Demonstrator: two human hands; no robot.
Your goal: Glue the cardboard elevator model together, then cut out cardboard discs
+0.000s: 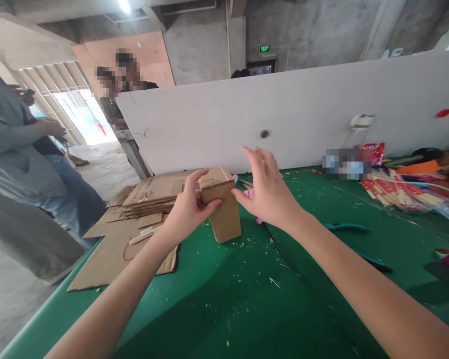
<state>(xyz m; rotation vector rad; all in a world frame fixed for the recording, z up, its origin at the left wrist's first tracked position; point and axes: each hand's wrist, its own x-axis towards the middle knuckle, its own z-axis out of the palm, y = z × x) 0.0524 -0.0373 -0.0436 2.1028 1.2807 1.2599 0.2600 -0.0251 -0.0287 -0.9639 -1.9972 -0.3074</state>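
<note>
A small brown cardboard box [226, 219] stands upright on the green tabletop [224, 294]. My left hand [190, 207] grips its upper left side, thumb across the front face and the other fingers behind. Beside its upper right corner is my right hand [264, 192], open, fingers raised and apart. The right thumb tip is close to the corner; whether it touches I cannot tell. A small white round piece [235, 178] shows at the box's top right edge. Behind the right hand, a pink object [249, 193] is partly hidden.
Flat cardboard sheets [149, 197] are stacked at left, with pale sticks and red string [127, 249] nearby. Teal-handled pliers [347, 228] lie at right, near red-and-white packets [392, 192]. A white partition [209, 124] borders the table's back. People stand at left, one in a grey top [7, 129].
</note>
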